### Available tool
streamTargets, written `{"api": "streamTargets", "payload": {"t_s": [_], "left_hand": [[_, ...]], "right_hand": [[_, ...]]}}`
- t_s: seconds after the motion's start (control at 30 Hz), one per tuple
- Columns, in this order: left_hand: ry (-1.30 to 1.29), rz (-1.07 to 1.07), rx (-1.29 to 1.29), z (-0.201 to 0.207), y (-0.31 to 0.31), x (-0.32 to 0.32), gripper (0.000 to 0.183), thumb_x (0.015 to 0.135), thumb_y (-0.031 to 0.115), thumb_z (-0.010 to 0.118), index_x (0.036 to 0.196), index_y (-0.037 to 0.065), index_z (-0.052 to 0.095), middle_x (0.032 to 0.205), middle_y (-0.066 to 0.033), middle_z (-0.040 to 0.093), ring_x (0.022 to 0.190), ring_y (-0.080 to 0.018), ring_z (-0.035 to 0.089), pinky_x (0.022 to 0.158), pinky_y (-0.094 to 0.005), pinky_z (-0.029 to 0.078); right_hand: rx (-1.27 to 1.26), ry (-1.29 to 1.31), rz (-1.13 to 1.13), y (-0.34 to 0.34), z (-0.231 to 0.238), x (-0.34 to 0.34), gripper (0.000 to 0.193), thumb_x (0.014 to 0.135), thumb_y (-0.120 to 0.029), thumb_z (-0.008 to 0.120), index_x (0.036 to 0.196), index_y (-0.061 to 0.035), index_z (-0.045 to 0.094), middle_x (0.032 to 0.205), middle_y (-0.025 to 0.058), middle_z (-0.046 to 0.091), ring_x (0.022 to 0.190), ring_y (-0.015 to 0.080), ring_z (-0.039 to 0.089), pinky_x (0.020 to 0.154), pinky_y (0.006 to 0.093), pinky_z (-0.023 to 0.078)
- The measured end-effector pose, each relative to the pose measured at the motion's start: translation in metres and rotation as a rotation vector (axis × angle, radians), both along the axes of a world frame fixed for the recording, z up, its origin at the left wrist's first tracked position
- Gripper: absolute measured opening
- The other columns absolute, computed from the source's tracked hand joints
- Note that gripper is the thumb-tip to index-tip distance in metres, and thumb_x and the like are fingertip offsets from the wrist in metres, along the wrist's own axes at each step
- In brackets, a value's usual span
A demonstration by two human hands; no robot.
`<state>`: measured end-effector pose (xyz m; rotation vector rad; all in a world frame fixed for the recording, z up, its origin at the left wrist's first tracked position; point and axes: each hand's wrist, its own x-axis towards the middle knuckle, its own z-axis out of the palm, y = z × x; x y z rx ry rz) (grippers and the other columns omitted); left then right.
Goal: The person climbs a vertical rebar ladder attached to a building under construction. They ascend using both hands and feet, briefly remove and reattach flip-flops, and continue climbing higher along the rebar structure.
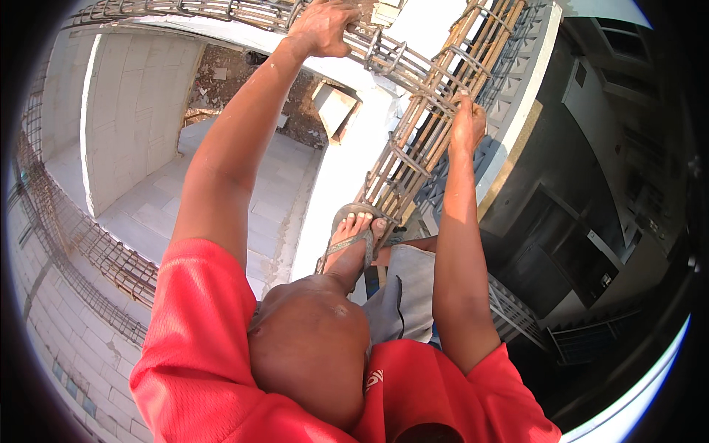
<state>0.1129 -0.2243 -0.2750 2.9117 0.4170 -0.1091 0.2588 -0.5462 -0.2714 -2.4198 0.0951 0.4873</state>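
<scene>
Closest to the lens, wearing a red short-sleeved fabric shirt [199, 332] across the bottom, with a bare bent knee [310, 340] at lower centre. Grasping a long, rusty-brown steel rebar cage [391, 59] at top centre with the left hand [323, 28], fingers bent over its bars. Touching a second, diagonal steel rebar cage [422, 125], right of upper centre, with the right hand [466, 127]; cannot tell whether clenched.
</scene>
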Motion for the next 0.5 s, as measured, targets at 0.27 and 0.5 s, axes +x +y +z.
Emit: {"api": "streamTargets", "payload": {"t_s": [0.27,0.5], "left_hand": [[-0.146,0.035,-0.254,-0.004,0.007,-0.003,0.036,0.06,0.022,0.08,0.095,0.013,0.077,0.111,-0.0176,0.077,0.106,-0.0387,0.072,0.089,-0.0486,0.058],[-0.05,0.132,-0.321,-0.002,0.001,-0.007,0.048,0.061,0.031,0.09,0.107,0.016,0.084,0.157,-0.0255,0.054,0.129,-0.0389,0.064,0.111,-0.0507,0.049]], "right_hand": [[-0.002,0.058,-0.049,0.02,-0.011,0.02,0.073,0.104,-0.054,0.041,0.126,0.0106,0.067,0.135,0.031,0.066,0.124,0.0475,0.062,0.106,0.0583,0.044],[-0.14,0.099,-0.12,0.032,-0.009,0.027,0.077,0.102,-0.057,0.048,0.137,0.0103,0.064,0.14,0.0283,0.065,0.127,0.0442,0.061,0.108,0.0527,0.047]]}}
